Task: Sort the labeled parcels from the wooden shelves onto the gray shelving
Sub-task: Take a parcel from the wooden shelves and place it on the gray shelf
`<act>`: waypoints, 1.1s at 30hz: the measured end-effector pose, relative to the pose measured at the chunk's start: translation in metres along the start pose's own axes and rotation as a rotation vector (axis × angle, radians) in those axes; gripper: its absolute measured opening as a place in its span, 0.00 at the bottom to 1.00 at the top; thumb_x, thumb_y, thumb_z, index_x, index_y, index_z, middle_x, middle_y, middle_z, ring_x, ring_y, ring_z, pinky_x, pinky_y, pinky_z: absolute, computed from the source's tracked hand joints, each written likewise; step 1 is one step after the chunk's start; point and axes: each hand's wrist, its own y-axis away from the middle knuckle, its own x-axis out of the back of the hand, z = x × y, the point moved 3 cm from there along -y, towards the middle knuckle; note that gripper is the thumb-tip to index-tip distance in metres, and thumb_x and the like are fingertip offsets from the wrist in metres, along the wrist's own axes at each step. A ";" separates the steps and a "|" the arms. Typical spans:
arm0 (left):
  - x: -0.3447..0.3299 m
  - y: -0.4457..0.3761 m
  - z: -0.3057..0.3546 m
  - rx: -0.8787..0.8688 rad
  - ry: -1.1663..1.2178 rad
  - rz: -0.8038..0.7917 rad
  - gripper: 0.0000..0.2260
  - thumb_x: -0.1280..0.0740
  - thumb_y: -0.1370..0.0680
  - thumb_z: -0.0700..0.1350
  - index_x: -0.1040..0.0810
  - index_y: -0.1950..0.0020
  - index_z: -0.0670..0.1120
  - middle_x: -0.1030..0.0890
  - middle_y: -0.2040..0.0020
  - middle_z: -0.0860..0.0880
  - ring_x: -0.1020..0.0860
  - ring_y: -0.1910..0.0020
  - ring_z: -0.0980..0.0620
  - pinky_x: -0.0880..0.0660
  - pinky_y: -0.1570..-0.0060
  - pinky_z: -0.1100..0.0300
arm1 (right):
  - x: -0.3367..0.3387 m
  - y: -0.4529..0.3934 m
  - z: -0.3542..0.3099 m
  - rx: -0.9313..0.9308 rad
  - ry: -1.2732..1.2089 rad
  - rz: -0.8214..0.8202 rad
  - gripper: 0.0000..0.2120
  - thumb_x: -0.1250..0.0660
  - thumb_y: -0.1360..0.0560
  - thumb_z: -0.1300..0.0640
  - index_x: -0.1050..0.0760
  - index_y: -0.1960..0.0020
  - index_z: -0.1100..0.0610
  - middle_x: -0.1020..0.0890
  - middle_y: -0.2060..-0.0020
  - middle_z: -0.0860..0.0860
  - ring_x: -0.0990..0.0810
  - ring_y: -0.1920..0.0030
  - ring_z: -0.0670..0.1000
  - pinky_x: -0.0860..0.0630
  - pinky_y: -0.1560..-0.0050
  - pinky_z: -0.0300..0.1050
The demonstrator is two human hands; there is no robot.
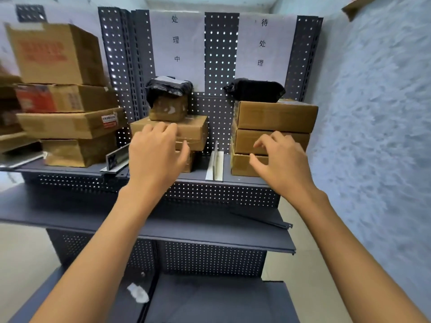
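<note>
Three stacks of parcels stand on the top board of the gray shelving [70, 171], a dark perforated metal unit with pegboard backing. At the centre of the view, the middle stack [191, 130] is three brown cardboard boxes, the lowest mostly hidden, topped by one lumpy parcel in black plastic wrap [168, 86]. Toward 3 o'clock from it, past a pale upright divider [215, 163], the right stack [275, 116] is three flat cardboard boxes under one black soft bag [255, 89]. Toward 9 o'clock, beyond a second, tilted divider [116, 157], the left stack [70, 123] is four larger cartons, some with red print or stickers.

The left hand [155, 157] rests its bent fingers on the top front edge of the middle stack's wide box; its grip is loose, pinching nothing. The right hand [281, 163] hovers in front of the right stack's lower boxes, fingers spread and curled, holding nothing.

Two white paper signs [177, 43] with printed characters hang on the pegboard at 12 o'clock. A textured pale wall [377, 113] lies at 3 o'clock.
</note>
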 end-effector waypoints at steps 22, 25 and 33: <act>0.219 0.142 -0.266 0.452 -0.603 0.019 0.09 0.31 0.25 0.47 0.19 0.52 0.42 0.18 0.57 0.42 0.22 0.59 0.41 0.35 0.63 0.57 | -0.057 -0.008 -0.393 0.613 -0.436 -0.051 0.13 0.36 0.23 0.51 0.24 0.45 0.58 0.23 0.50 0.56 0.26 0.48 0.59 0.32 0.50 0.52; 0.259 0.164 -0.324 0.550 -0.711 -0.010 0.11 0.33 0.23 0.50 0.20 0.49 0.43 0.18 0.54 0.43 0.22 0.56 0.41 0.29 0.62 0.54 | -0.068 -0.007 -0.476 0.700 -0.529 -0.069 0.14 0.36 0.23 0.51 0.24 0.42 0.58 0.23 0.48 0.57 0.26 0.46 0.59 0.32 0.48 0.52; 0.370 0.214 -0.481 0.695 -0.895 0.031 0.12 0.35 0.22 0.50 0.21 0.45 0.43 0.19 0.50 0.43 0.23 0.52 0.42 0.36 0.60 0.56 | -0.101 -0.003 -0.710 0.833 -0.696 -0.084 0.13 0.35 0.23 0.49 0.23 0.45 0.57 0.21 0.50 0.57 0.24 0.48 0.59 0.28 0.49 0.53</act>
